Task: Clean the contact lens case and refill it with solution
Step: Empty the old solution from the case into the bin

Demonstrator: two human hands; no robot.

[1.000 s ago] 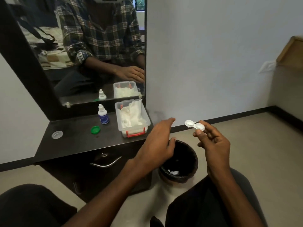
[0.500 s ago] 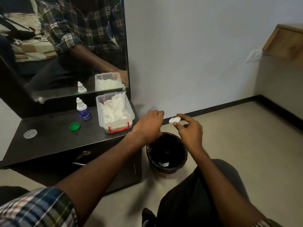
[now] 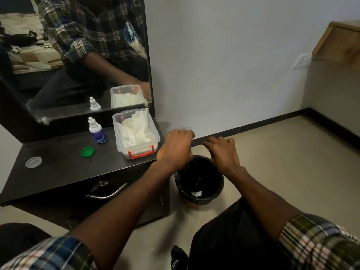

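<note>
My right hand (image 3: 222, 152) hovers palm down over the black-lined bin (image 3: 219, 191), fingers curled. The white contact lens case it was holding is hidden beneath it. My left hand (image 3: 176, 147) hangs beside it over the bin's left rim, fingers loosely curled, with nothing seen in it. The solution bottle (image 3: 96, 131) stands upright on the dark table (image 3: 64, 170) by the mirror. A green cap (image 3: 87, 152) and a clear cap (image 3: 33, 162) lie loose on the tabletop.
A clear plastic box (image 3: 139, 152) with red latches holds white tissues (image 3: 136, 129) at the table's right end. A drawer with a metal handle (image 3: 107, 193) sits below. The bin stands on the floor between the table and my knee. A scrap of paper lies inside it.
My right hand has turned over and dropped toward the bin, so the lens case went out of sight. My left hand drew close beside it. My head moved nearer.
</note>
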